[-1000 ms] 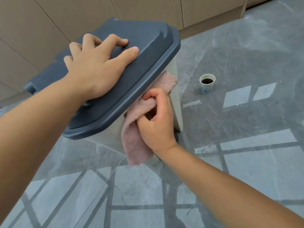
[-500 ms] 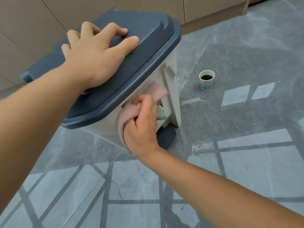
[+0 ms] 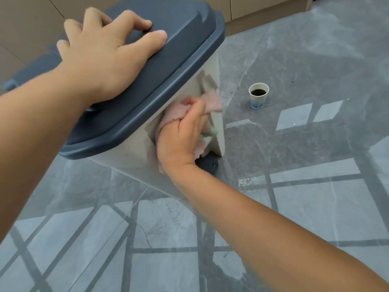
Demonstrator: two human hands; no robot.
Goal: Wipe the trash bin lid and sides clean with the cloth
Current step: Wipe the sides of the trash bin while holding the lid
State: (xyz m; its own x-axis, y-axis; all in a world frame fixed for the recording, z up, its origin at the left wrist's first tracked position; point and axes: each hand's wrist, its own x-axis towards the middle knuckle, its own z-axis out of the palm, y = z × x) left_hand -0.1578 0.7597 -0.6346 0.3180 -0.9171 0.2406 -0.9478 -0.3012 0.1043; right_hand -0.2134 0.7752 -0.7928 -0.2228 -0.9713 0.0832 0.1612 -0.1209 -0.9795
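Right then, the job looked partway done. The right hand (image 3: 181, 133) was closed around the pink cloth (image 3: 174, 111), its grip bunching the cloth and pressing it against the pale front side of the trash bin (image 3: 134, 152), in the sunken part just under the lid's edge. The left hand (image 3: 109, 53) lay flat and open on top of the dark blue lid (image 3: 185, 39), fingers spread, holding nothing and seeming to keep the bin steady. The bin stood on the floor and looked tipped in this view. I could not tell if the lid was clean yet, and the other sides were hidden, so I think they were left to wipe. A dark foot pedal (image 3: 207, 164) showed at the bottom of the bin. The floor (image 3: 294, 207) was shiny grey stone tile with bright window patches on it. A small paper cup (image 3: 258, 95) with dark drink inside stood on the floor, well apart from the bin. Tan cupboards (image 3: 263, 7) ran along the back.
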